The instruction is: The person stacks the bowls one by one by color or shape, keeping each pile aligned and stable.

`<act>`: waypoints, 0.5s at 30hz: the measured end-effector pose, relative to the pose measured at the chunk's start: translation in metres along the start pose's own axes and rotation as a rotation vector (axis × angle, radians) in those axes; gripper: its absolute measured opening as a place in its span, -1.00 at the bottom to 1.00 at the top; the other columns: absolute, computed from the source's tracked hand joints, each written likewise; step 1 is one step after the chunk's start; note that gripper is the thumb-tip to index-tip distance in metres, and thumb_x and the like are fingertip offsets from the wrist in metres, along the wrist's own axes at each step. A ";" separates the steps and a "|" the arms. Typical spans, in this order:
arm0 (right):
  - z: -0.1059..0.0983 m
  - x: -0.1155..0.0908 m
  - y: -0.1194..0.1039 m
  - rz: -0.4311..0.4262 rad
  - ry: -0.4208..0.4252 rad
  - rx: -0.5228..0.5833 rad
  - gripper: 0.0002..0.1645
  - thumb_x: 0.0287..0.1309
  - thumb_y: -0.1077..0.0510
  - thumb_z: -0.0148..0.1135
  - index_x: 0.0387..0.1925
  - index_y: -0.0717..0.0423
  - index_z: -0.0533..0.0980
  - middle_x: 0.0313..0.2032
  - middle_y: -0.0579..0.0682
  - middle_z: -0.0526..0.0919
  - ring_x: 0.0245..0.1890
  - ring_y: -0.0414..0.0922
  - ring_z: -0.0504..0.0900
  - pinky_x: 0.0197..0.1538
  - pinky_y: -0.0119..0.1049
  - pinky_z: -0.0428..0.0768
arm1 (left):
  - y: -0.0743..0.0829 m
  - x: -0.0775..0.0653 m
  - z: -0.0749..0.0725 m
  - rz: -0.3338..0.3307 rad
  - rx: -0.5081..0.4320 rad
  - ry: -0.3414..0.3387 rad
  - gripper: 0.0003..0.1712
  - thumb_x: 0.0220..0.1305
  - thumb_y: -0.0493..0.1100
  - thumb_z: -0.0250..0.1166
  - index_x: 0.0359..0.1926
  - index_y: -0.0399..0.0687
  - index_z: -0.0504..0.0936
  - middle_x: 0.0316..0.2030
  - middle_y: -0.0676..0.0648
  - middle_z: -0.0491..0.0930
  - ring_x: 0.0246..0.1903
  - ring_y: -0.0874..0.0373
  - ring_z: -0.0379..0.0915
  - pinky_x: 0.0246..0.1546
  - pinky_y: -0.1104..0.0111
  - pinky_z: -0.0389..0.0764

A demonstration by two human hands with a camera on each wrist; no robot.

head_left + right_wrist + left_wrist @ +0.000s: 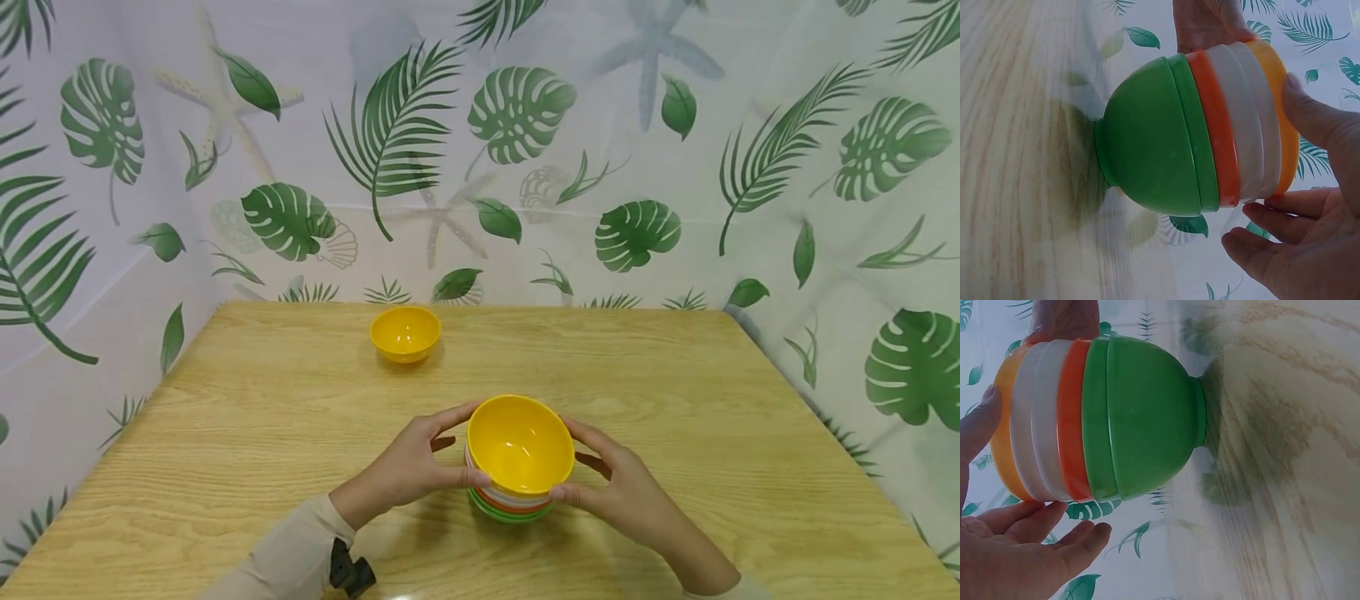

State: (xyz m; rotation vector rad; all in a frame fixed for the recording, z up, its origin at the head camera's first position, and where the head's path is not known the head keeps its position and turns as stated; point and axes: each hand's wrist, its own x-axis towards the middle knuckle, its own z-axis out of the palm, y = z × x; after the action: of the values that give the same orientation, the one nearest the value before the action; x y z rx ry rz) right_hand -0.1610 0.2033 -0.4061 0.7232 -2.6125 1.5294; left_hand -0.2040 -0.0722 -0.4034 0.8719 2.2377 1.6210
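Note:
A nested stack of bowls stands upright on the wooden table. Its top one is a yellow bowl (517, 442), open side up. Beneath it sit two whitish bowls (1242, 119), an orange-red bowl (1072, 419) and two green bowls (1147, 419), the lowest touching the tabletop. My left hand (420, 462) holds the yellow bowl from the left, thumb at the near rim and fingers on the far side. From the right, my right hand (626, 492) grips the same bowl in a mirrored way. Some fingertips lie close to the whitish bowls; contact there is unclear.
Another yellow bowl (405, 335) stands alone near the table's back edge, left of the stack. The wooden table (247, 417) ends at a leaf-patterned cloth (540, 250) hung behind and at both sides.

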 end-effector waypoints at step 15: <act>-0.004 -0.001 -0.004 0.019 -0.053 -0.062 -0.09 0.10 0.06 0.37 0.38 0.29 0.19 0.34 0.23 0.29 0.32 0.22 0.27 0.19 0.06 0.45 | 0.007 0.001 -0.003 -0.031 0.099 -0.046 -0.10 0.13 0.00 0.43 0.42 -0.06 0.22 0.36 -0.07 0.29 0.32 -0.12 0.18 0.21 -0.13 0.34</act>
State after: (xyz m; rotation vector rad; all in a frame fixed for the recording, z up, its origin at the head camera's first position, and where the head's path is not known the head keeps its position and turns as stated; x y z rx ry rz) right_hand -0.1590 0.2052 -0.4015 0.7468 -2.6989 1.4467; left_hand -0.2038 -0.0729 -0.3960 0.8847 2.3048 1.4731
